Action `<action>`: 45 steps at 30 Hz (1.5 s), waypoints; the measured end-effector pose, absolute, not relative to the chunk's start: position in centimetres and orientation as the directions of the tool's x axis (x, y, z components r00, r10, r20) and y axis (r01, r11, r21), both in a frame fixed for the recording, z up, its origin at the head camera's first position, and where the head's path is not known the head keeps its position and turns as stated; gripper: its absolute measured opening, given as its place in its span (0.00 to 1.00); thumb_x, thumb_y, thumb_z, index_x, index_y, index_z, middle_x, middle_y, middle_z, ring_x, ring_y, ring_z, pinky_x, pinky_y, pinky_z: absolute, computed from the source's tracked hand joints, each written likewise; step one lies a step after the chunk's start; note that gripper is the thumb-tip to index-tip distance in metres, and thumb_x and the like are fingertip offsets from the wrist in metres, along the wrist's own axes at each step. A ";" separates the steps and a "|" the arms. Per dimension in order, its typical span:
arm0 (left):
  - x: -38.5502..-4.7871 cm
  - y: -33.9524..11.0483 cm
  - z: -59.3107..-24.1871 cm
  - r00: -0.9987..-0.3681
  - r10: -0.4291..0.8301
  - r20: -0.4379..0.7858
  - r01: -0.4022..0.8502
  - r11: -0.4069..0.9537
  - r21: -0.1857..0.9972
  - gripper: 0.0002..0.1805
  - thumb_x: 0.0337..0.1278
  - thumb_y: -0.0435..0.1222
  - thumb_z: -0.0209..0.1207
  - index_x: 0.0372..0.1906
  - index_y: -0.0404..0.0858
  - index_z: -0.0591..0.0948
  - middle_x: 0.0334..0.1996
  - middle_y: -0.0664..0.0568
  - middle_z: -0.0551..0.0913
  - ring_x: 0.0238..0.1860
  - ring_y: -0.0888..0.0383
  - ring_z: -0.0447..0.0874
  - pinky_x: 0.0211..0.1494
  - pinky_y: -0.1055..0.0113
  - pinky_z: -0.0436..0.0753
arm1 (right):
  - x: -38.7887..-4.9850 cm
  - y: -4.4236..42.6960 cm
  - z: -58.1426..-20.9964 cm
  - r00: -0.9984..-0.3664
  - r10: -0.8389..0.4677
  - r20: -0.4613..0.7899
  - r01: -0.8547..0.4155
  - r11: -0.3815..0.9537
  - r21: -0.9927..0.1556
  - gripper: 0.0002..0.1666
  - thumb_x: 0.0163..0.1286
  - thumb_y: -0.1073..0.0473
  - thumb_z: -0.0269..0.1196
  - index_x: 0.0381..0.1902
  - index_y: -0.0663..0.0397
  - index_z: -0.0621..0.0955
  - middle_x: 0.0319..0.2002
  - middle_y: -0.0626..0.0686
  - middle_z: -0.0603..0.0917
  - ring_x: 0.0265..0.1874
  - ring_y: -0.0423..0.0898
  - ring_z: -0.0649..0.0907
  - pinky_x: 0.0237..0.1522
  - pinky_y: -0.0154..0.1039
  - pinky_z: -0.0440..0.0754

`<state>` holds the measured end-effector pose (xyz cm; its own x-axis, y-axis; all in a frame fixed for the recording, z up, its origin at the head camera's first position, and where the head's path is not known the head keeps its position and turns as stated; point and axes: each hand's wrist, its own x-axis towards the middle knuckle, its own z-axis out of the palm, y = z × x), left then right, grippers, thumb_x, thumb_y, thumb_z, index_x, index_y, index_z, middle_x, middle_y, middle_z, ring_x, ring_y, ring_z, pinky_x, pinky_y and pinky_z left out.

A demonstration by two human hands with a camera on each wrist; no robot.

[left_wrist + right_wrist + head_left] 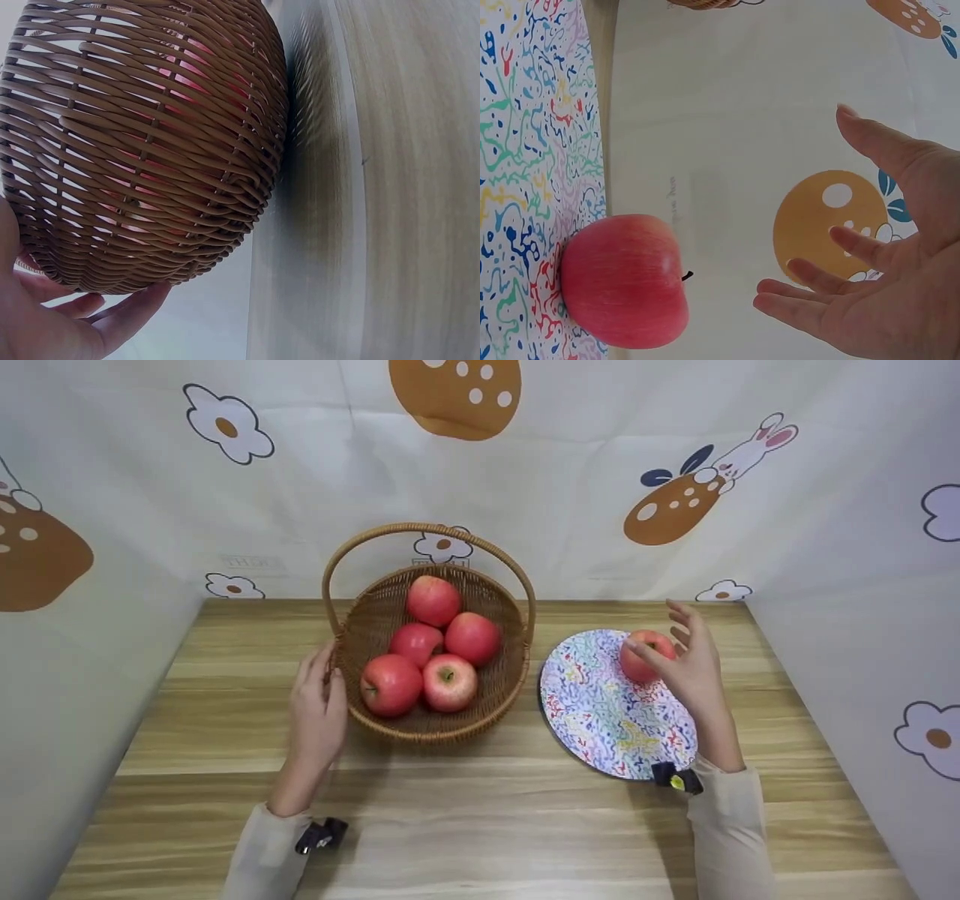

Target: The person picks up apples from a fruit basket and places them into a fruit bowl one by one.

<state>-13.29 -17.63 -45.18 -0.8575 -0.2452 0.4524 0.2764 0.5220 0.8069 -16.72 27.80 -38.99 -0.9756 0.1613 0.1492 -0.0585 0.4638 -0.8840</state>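
A brown wicker basket [435,731] with a tall arched handle stands left of centre and holds several red apples [391,685]. My left hand [319,712] rests against the basket's left side, its fingers touching the weave; the left wrist view shows the fingertips [135,311] along the wicker wall. One red apple [624,281] sits by itself on a round plate [592,712] with a multicoloured squiggle pattern. Above that apple hovers my right hand [690,664], fingers spread and apart from the fruit, as the right wrist view shows.
The wooden table [465,825] carries both basket and plate. A pale cloth [555,472] printed with flowers, rabbits and carrots rises behind the table and along both sides. The basket's handle [427,526] arches high above the apples.
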 end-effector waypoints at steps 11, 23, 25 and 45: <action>-13.4 -17.6 -45.2 -0.865 -0.244 0.439 0.266 0.519 0.812 0.25 0.72 0.24 0.48 0.71 0.25 0.74 0.65 0.29 0.77 0.61 0.38 0.79 0.63 0.41 0.78 | -15.9 26.4 -38.3 -0.974 0.092 0.208 -0.149 0.432 -0.889 0.48 0.67 0.63 0.75 0.78 0.66 0.64 0.77 0.70 0.63 0.76 0.72 0.64 0.78 0.64 0.61; -13.4 -17.7 -45.2 -0.870 -0.245 0.428 0.261 0.509 0.820 0.26 0.72 0.24 0.48 0.72 0.25 0.73 0.66 0.29 0.76 0.63 0.37 0.78 0.64 0.41 0.79 | -15.2 24.4 -37.8 -0.966 0.059 0.251 -0.208 0.398 -0.894 0.45 0.65 0.67 0.75 0.75 0.68 0.67 0.75 0.68 0.67 0.75 0.67 0.67 0.79 0.61 0.62; -13.4 -17.7 -45.2 -0.870 -0.245 0.427 0.258 0.512 0.820 0.26 0.72 0.23 0.48 0.73 0.25 0.73 0.67 0.30 0.76 0.62 0.37 0.79 0.62 0.43 0.81 | -15.0 24.0 -37.7 -0.968 0.052 0.247 -0.206 0.406 -0.890 0.45 0.65 0.66 0.75 0.75 0.67 0.67 0.74 0.68 0.67 0.76 0.67 0.67 0.79 0.61 0.63; -13.2 -17.6 -45.0 -0.857 -0.238 0.457 0.284 0.521 0.805 0.25 0.73 0.23 0.48 0.72 0.24 0.74 0.64 0.30 0.78 0.58 0.37 0.80 0.58 0.42 0.81 | -14.0 22.0 -37.5 -0.962 -0.030 0.272 -0.257 0.445 -0.858 0.46 0.64 0.63 0.77 0.76 0.61 0.69 0.74 0.66 0.69 0.75 0.67 0.68 0.77 0.64 0.65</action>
